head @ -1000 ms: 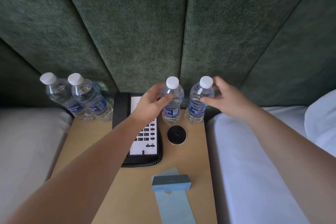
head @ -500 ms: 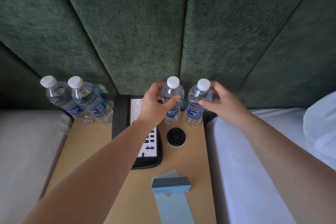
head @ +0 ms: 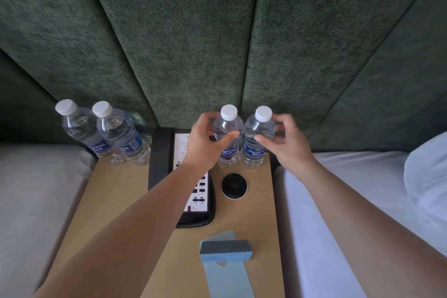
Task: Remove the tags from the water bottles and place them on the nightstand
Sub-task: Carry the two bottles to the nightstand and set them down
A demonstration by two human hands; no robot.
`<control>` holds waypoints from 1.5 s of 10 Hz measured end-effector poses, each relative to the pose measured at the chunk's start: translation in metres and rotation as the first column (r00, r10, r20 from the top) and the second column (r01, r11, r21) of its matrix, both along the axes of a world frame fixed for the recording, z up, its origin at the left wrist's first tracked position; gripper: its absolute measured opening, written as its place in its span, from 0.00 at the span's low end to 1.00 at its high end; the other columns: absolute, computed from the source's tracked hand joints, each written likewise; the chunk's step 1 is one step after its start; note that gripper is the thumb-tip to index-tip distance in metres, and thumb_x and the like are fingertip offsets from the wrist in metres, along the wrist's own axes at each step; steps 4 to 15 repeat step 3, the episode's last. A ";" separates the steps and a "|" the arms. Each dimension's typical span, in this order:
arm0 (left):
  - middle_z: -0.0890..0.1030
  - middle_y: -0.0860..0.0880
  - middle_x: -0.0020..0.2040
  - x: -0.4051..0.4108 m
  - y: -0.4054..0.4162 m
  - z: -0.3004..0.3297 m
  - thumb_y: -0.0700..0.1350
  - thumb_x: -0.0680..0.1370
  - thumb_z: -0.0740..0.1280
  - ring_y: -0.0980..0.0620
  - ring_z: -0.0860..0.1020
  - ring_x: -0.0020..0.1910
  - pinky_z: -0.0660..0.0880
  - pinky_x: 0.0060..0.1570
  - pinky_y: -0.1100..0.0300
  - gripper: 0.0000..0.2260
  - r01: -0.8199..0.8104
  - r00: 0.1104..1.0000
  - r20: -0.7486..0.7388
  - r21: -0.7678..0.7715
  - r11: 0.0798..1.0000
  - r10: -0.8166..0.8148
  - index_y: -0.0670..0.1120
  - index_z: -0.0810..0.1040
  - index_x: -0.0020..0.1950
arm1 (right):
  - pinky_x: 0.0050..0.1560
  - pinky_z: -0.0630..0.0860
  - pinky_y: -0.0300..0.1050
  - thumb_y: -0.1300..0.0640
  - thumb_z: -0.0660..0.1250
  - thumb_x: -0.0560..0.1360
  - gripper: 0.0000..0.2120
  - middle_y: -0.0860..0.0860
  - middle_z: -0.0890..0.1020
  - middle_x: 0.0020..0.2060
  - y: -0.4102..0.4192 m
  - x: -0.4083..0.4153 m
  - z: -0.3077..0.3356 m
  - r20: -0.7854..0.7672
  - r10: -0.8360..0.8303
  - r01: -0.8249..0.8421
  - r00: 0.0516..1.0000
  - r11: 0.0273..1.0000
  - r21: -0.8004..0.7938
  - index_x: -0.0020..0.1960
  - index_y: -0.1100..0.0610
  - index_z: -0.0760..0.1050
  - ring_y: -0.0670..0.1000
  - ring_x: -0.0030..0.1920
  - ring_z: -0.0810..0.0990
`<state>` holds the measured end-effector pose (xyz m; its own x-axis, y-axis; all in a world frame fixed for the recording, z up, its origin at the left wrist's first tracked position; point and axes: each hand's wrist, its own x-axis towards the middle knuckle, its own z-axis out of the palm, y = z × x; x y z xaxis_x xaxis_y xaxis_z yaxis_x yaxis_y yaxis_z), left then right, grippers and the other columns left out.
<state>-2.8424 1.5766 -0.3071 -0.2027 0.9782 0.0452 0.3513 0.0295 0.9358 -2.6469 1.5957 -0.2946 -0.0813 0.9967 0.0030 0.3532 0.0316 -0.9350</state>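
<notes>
Two clear water bottles with white caps and blue labels stand side by side at the back of the wooden nightstand (head: pixel 116 196). My left hand (head: pixel 205 138) grips the left bottle (head: pixel 229 126), thumb across its front. My right hand (head: pixel 286 144) holds the right bottle (head: pixel 256 151) between thumb and fingers. Another pair of bottles (head: pixel 79 128) (head: pixel 119 133) stands at the back left corner. Blue-grey paper tags lie at the nightstand's front: a folded one (head: pixel 226 250) on top of a long flat one (head: pixel 228 278).
A black desk phone (head: pixel 196 193) lies in the middle of the nightstand, with a round black disc (head: pixel 234 186) to its right. Beds flank the nightstand, and a white pillow (head: pixel 428 167) lies on the right one. A green padded headboard (head: pixel 217 43) rises behind.
Both hands have closed further round their bottles. The right bottle has shifted left and now stands close against the left one.
</notes>
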 end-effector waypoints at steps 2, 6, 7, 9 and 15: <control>0.78 0.50 0.58 0.004 -0.003 0.002 0.54 0.70 0.76 0.53 0.76 0.57 0.74 0.58 0.56 0.22 -0.005 1.000 -0.026 -0.054 0.999 0.003 0.56 0.71 0.60 | 0.56 0.75 0.37 0.57 0.75 0.69 0.23 0.48 0.78 0.54 -0.006 -0.004 0.001 -0.010 -0.023 0.023 1.000 1.000 -0.005 0.60 0.48 0.70 0.49 0.55 0.80; 0.78 0.49 0.59 0.004 -0.006 0.015 0.57 0.71 0.73 0.51 0.75 0.60 0.72 0.57 0.58 0.25 0.013 0.984 -0.175 -0.067 0.998 -0.025 0.52 0.71 0.65 | 0.59 0.70 0.42 0.52 0.74 0.70 0.29 0.46 0.78 0.57 -0.011 -0.007 0.011 0.087 -0.048 0.052 0.995 0.998 -0.045 0.68 0.50 0.67 0.49 0.61 0.76; 0.78 0.49 0.59 0.004 -0.006 0.015 0.57 0.71 0.73 0.51 0.75 0.60 0.72 0.57 0.58 0.25 0.013 0.984 -0.175 -0.067 0.998 -0.025 0.52 0.71 0.65 | 0.59 0.70 0.42 0.52 0.74 0.70 0.29 0.46 0.78 0.57 -0.011 -0.007 0.011 0.087 -0.048 0.052 0.995 0.998 -0.045 0.68 0.50 0.67 0.49 0.61 0.76; 0.78 0.49 0.59 0.004 -0.006 0.015 0.57 0.71 0.73 0.51 0.75 0.60 0.72 0.57 0.58 0.25 0.013 0.984 -0.175 -0.067 0.998 -0.025 0.52 0.71 0.65 | 0.59 0.70 0.42 0.52 0.74 0.70 0.29 0.46 0.78 0.57 -0.011 -0.007 0.011 0.087 -0.048 0.052 0.995 0.998 -0.045 0.68 0.50 0.67 0.49 0.61 0.76; 0.78 0.49 0.59 0.004 -0.006 0.015 0.57 0.71 0.73 0.51 0.75 0.60 0.72 0.57 0.58 0.25 0.013 0.984 -0.175 -0.067 0.998 -0.025 0.52 0.71 0.65 | 0.59 0.70 0.42 0.52 0.74 0.70 0.29 0.46 0.78 0.57 -0.011 -0.007 0.011 0.087 -0.048 0.052 0.995 0.998 -0.045 0.68 0.50 0.67 0.49 0.61 0.76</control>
